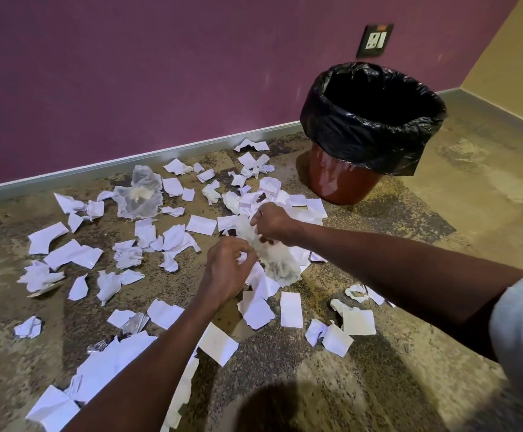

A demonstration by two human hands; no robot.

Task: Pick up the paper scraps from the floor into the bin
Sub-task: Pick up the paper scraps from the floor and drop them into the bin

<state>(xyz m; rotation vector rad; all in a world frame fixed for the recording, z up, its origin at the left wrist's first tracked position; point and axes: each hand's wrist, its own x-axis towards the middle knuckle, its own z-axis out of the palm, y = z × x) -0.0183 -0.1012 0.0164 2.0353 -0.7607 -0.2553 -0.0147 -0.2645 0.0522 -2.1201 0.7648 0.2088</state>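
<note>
Head view: I judge the scraps (63,254) left of the bin (369,126) light, limp and easily crushed, best pinched at a raised edge or scooped in bunches. My left hand (227,269) curls on crumpled white paper (277,260); my right hand (272,222) pinches its top. Torn white pieces litter the floor (441,244) before the bin.

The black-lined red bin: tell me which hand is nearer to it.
Right. The right hand is up by the scraps just in front of the black-lined red bin; the left hand is lower and further left, farther from it.
</note>
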